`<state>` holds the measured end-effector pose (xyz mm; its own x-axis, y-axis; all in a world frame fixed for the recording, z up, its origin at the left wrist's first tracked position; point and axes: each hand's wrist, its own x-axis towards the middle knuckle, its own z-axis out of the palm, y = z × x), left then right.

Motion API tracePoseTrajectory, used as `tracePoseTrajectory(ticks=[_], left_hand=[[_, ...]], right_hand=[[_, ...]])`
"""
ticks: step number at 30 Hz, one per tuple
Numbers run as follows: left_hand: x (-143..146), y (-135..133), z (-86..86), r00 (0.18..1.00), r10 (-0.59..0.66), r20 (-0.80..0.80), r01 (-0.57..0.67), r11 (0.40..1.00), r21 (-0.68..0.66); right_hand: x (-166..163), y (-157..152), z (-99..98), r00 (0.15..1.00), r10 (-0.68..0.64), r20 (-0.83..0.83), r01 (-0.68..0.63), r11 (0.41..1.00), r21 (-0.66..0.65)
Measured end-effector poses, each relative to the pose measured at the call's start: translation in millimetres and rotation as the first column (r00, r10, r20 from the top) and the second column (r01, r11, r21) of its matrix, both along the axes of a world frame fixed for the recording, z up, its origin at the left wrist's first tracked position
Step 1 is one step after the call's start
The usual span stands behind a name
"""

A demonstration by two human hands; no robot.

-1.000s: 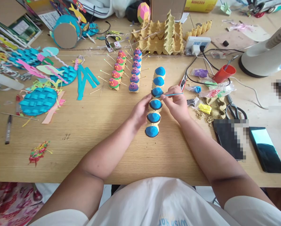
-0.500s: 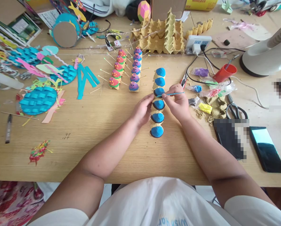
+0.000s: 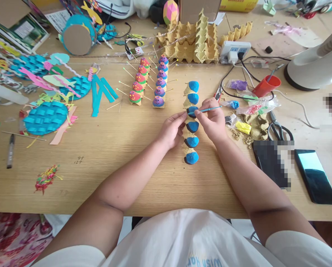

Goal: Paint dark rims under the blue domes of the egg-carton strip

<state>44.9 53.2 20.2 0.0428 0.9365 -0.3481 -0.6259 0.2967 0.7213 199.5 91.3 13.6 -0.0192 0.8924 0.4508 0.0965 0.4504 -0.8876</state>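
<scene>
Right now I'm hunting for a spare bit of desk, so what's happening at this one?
A person sits at a cluttered wooden table. The left hand steadies a strip of egg-carton cups capped in blue, tilted onto its side. The right hand pinches a thin blue stick, its tip at one of the middle cups. Two decorated rows of cups stand just beyond, with stacked egg cartons behind them.

Blue-capped carton strip (image 3: 192, 141) tilted rightward, near end shifted right.

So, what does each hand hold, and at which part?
The right hand pinches a thin blue stick near its inner end. The left hand steadies the row of blue-topped egg-carton cups at its left side, mid-row.
</scene>
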Motion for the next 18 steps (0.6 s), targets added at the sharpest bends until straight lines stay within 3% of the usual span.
tracePoseTrajectory(ticks=[11,18], left_hand=[[3.9,-3.3,4.0,0.998,0.057,-0.029,-0.058,0.997,-0.044],[3.4,-3.3,-4.0,0.998,0.029,-0.054,-0.028,0.999,0.021]], right_hand=[[0.6,-0.5,-1.3,1.000,0.011,0.024,-0.011,1.000,0.020],[0.9,0.1,-2.0,1.000,0.005,0.001,-0.005,1.000,0.003]])
